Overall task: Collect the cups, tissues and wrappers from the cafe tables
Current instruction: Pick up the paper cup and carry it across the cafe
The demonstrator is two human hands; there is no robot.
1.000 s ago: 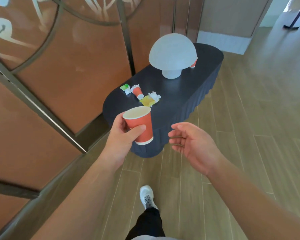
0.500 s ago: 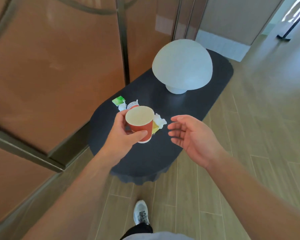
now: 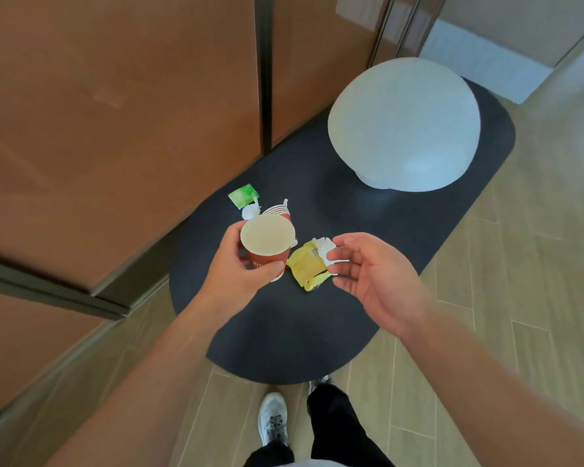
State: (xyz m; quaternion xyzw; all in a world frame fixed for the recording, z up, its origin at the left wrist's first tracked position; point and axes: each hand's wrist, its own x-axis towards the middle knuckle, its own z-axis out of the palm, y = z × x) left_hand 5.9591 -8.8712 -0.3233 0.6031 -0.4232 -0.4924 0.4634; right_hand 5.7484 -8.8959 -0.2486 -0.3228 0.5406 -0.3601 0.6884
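My left hand [image 3: 238, 266] grips an upright red paper cup [image 3: 268, 242] above the dark oval cafe table [image 3: 284, 335]. Behind that cup a second red cup [image 3: 279, 210] lies on its side on the table, mostly hidden. A yellow wrapper [image 3: 307, 266] with a crumpled white tissue [image 3: 323, 247] lies just right of the held cup. My right hand [image 3: 373, 276] hovers open beside them, its fingertips at the tissue's edge. A green wrapper [image 3: 241, 196] and another white tissue [image 3: 251, 210] lie at the table's left edge.
A large white dome lamp [image 3: 403, 124] stands on the far half of the table. Brown panelled walls [image 3: 115, 112] run close along the left side. Wood-look floor [image 3: 520, 264] lies to the right, and my feet [image 3: 272, 421] stand at the table's near end.
I have stepped up to the table, so it now lies right below me. Both hands moved forward over it; the right hand has come to the yellow wrapper and tissue.
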